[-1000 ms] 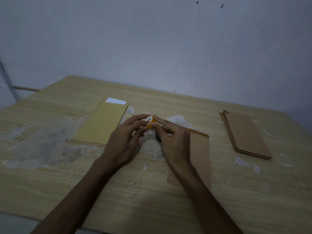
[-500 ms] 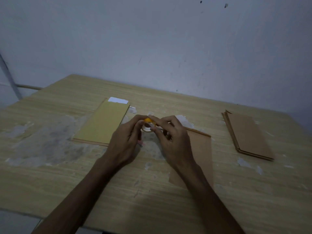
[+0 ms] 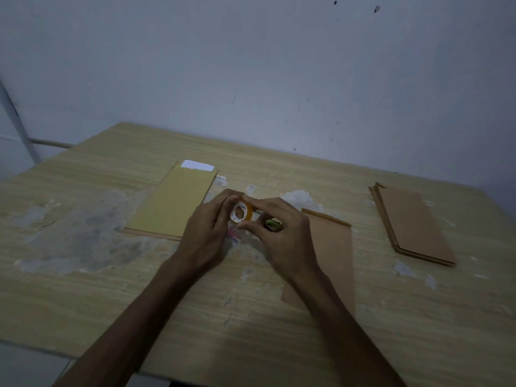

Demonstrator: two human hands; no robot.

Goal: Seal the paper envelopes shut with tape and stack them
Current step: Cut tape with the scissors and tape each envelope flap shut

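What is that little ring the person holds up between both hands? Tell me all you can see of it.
It is a small tape roll: a white inner core with tiny printed marks, wound with yellowish-orange tape. It stands on edge in the air above the wooden table, its open hole facing the camera. The left hand grips it from the left, and the right hand pinches it with forefinger on top and thumb below. Whether any tape is peeled free cannot be told.

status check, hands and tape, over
Left hand and right hand both grip tape roll. Brown envelope lies unsealed under right wrist. Nothing blocking.
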